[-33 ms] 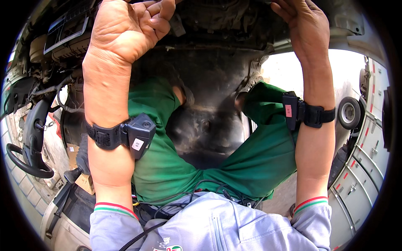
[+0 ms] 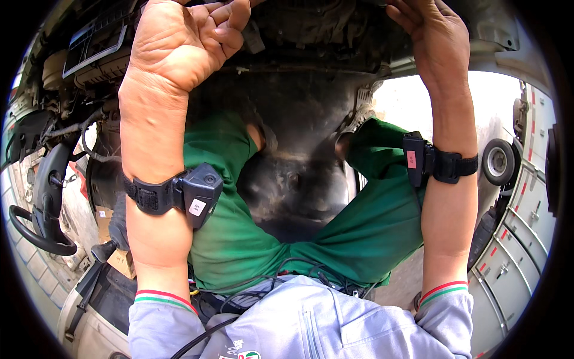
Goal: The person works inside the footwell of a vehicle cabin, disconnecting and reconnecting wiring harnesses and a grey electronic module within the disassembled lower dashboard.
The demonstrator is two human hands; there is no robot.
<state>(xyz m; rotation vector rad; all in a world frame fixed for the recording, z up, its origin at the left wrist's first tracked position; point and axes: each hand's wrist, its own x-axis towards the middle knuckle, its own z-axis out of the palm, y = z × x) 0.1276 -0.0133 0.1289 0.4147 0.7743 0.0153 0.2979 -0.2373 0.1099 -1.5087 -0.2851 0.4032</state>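
Note:
At the top edge of the view my left hand (image 2: 190, 42) is raised palm toward me, its fingers curled inward. Something thin shows by its fingertips at the edge, too cut off to name. My right hand (image 2: 439, 36) is lifted at the upper right, and the picture's edge cuts off part of its fingers. Whether it holds anything is hidden. Both hands are up beside dark, grimy machinery (image 2: 305, 27) of a vehicle. Each forearm carries a black strapped device, one on the left (image 2: 202, 190) and one on the right (image 2: 417, 157).
My legs in green trousers (image 2: 227, 239) are spread over a dark, dirty metal panel (image 2: 293, 185). A steering wheel (image 2: 42, 239) stands at the left, near hoses and a grey-framed part (image 2: 95, 48). To the right are a small wheel (image 2: 498, 161) and a pale vehicle side (image 2: 508, 263). Black cables (image 2: 287, 269) cross my waist.

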